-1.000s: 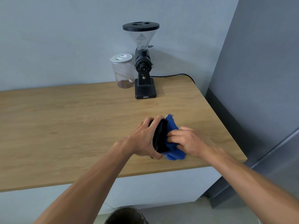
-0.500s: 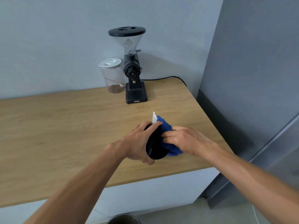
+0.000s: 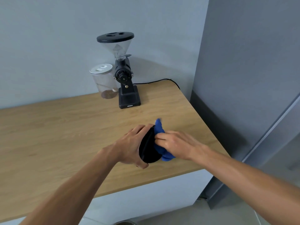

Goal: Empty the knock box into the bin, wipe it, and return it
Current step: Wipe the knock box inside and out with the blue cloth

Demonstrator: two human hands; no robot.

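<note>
My left hand [image 3: 129, 146] is wrapped around the black knock box [image 3: 148, 148], fingers over the top edge and thumb under it, holding it tipped on its side above the front right part of the wooden counter [image 3: 56, 135]; whether it rests on the wood or hangs just clear I cannot tell. Its open mouth faces right, toward my right hand [image 3: 177, 144], which is closed on a bunched blue cloth [image 3: 159, 135] and presses it into that opening. This looks like the wiping step, with the emptying presumably done. To do it well, I should keep the left grip firm so the box does not twist under the pressure, and turn the box bit by bit so the cloth meets the whole inner wall and rim. The cloth should stay bunched tight enough to reach the bottom. Any loose grounds could fall on the counter, so working nearer the bin [image 3: 125, 222], whose rim shows below the counter edge, seems wise.
</note>
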